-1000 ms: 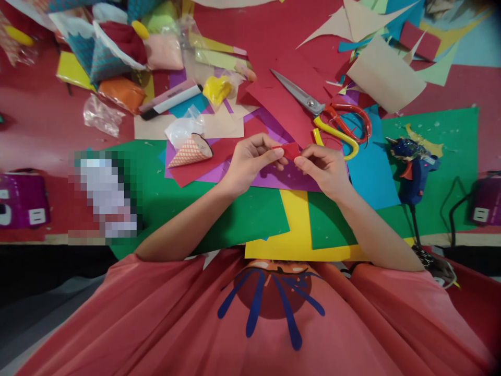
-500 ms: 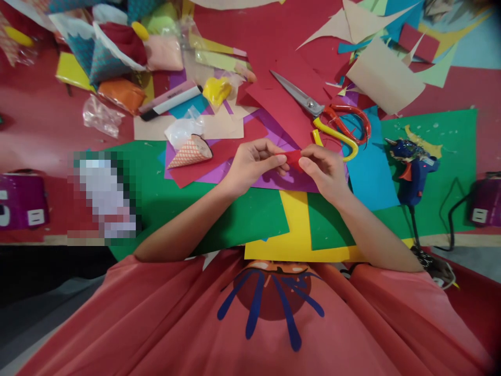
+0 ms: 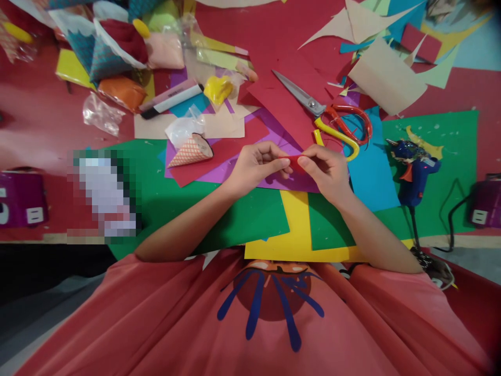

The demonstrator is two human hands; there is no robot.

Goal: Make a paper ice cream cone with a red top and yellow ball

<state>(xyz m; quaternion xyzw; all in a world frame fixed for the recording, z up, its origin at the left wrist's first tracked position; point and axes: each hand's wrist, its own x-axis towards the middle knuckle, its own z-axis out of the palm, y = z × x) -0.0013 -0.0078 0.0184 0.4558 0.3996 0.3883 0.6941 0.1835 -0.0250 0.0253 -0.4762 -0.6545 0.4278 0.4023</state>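
A small piece of red foam sheet (image 3: 294, 161) is stretched between my two hands above the purple sheet (image 3: 274, 180). My left hand (image 3: 263, 164) pinches its left end between thumb and fingers. On the other end, the thumb and fingertips of my right hand (image 3: 323, 166) are closed. Just beyond my right hand lie large scissors (image 3: 317, 107) with one red and one yellow handle, blades pointing away to the left. To the left of my left hand rests a small checkered cone (image 3: 192, 151) on its side.
A blue hot glue gun (image 3: 417, 175) stands at the right on a green sheet (image 3: 457, 156), its cord running to the edge. Marker pens (image 3: 172, 99), bagged yellow clay (image 3: 218, 90), bigger cones (image 3: 111, 55) and beige scraps (image 3: 387, 75) crowd the far side. A blurred-out item (image 3: 105, 193) is at left.
Both hands have shifted slightly, with the right thumb moving further over the red piece. The piece now shows as a narrower strip, tilted or folded. Scissors and cone have stayed put.
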